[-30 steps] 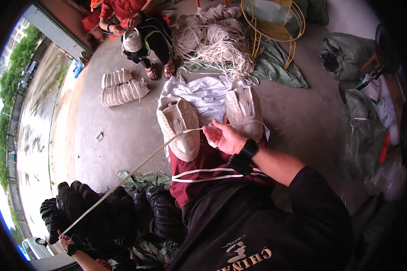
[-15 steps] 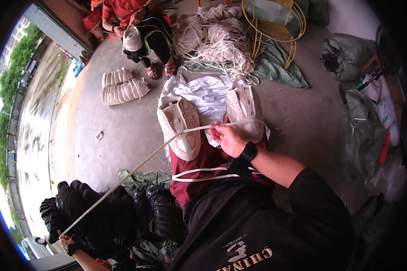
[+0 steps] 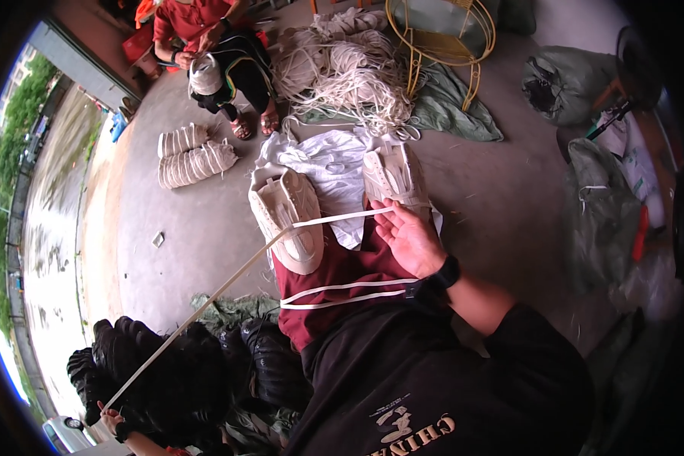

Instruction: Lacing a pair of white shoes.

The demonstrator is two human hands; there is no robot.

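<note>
Grey concrete floor (image 3: 205, 243) is spread below, bordered from 8 to 10 o'clock by a wet outdoor yard (image 3: 53, 228) and trees. At 12 o'clock a tangled heap of pale cord (image 3: 349, 68) is piled, with a yellow chair frame (image 3: 412, 53) at 1 o'clock and grey sacks (image 3: 574, 76) toward 2 o'clock. Another person in a red top (image 3: 194, 29) is seated at 11 o'clock, and two wrapped bundles (image 3: 197, 163) are laid at 10 o'clock. Near the middle, two pale shoes (image 3: 300, 194) are set side by side, toes toward 6 o'clock, with white cloth (image 3: 323, 163) between them. A white strap (image 3: 205, 302) is stretched from the lower left to the middle: its long axis is pointed from between 7 and 8 o'clock up toward 2 o'clock, then, past a slight bend over the left shoe, it is turned almost to 3 o'clock. Its far end is held at the closed fingers of the left hand (image 3: 112, 419); which finger presses it cannot be told. By the right hand (image 3: 409, 242), just beside the middle, the strap is touched at partly bent, slightly parted fingers directed toward 11 o'clock; whether it is pinched cannot be told. Red trousers (image 3: 361, 262) are crossed by two white bands (image 3: 342, 287).
</note>
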